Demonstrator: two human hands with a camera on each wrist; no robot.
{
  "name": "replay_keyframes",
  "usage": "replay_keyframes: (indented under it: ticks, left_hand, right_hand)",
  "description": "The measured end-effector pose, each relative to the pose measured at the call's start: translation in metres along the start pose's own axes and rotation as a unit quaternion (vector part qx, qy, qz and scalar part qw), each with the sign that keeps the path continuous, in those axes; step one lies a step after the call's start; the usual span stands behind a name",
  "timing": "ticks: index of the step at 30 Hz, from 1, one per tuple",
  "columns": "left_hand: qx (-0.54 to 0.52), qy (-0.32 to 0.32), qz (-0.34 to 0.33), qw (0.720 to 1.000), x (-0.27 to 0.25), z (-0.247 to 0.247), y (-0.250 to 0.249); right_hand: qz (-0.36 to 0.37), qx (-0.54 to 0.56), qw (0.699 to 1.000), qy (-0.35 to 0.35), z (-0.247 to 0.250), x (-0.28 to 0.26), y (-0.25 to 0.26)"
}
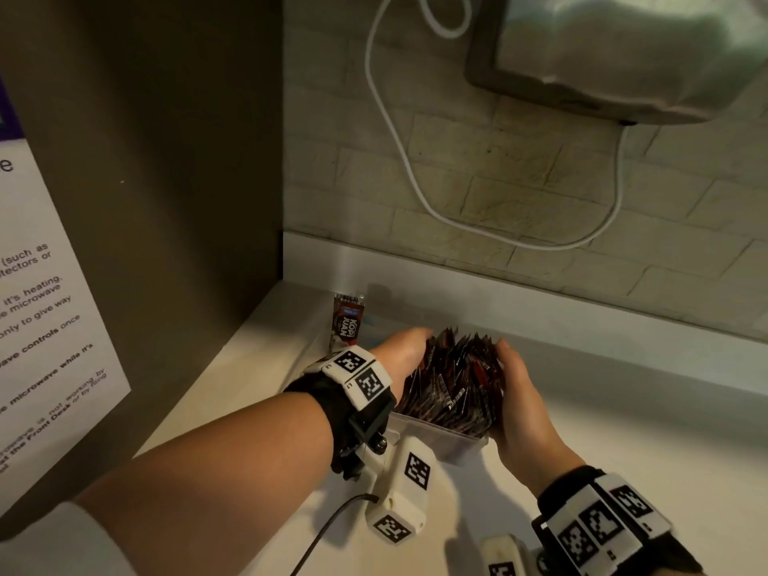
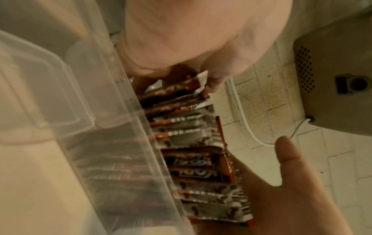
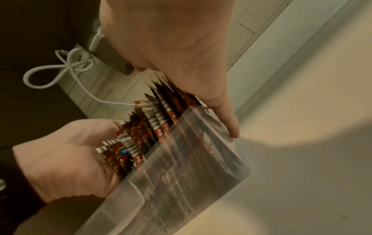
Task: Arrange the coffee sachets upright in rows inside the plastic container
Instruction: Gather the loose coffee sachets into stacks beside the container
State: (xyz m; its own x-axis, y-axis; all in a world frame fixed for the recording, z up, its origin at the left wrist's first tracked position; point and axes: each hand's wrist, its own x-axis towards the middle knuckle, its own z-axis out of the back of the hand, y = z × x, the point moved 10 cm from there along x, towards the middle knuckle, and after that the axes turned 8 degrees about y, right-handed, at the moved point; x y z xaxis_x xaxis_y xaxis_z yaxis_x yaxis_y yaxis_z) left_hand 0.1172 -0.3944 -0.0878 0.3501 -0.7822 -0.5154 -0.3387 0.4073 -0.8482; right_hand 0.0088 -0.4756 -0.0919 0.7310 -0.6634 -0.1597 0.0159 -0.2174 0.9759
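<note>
A: Which step?
B: I'm squaring the coffee sachets (image 1: 455, 378) standing in the plastic container (image 1: 446, 440) on the counter (image 1: 623, 430). My left hand (image 1: 401, 353) and right hand (image 1: 519, 403) are pressing the pack from both sides, fingers fairly straight.
A: Next?
B: Probably adding the loose sachet (image 1: 347, 322) leaning behind; needs a gap opened.

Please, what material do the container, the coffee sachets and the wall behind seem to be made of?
Container: clear, slightly frosted plastic, since the sachets show through its wall. Coffee sachets: probably thin printed foil or plastic film; they are glossy, with serrated top edges. Wall: looks like pale matte brick or brick-pattern tile with visible joints; which one I cannot tell.
</note>
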Motion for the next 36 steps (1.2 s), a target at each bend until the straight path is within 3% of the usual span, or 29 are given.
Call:
replay_keyframes:
  ticks: [6, 16, 25, 31, 34, 36]
  left_hand:
    - [0.001, 0.02, 0.0, 1.0, -0.003, -0.008, -0.005]
    - [0.031, -0.032, 0.0, 0.999, -0.016, 0.006, 0.0]
    - [0.012, -0.024, 0.004, 1.0, -0.018, 0.005, -0.003]
    - [-0.003, 0.043, 0.011, 0.999, -0.01, -0.017, 0.0]
    - [0.027, -0.015, -0.04, 0.999, -0.022, -0.001, -0.017]
    - [0.068, -0.08, -0.129, 0.986, -0.035, 0.022, -0.039]
  right_hand:
    - [-0.012, -0.012, 1.0, 0.01, -0.001, 0.002, -0.003]
    - [-0.015, -0.003, 1.0, 0.002, 0.0, -0.001, 0.001]
    - [-0.032, -0.021, 0.999, -0.009, 0.003, -0.002, -0.002]
    - [-0.041, -0.024, 0.999, -0.015, 0.002, -0.004, -0.002]
    - [-0.041, -0.029, 0.998, -0.027, 0.006, -0.007, 0.002]
    - [-0.039, -0.038, 0.998, -0.035, 0.009, -0.009, 0.006]
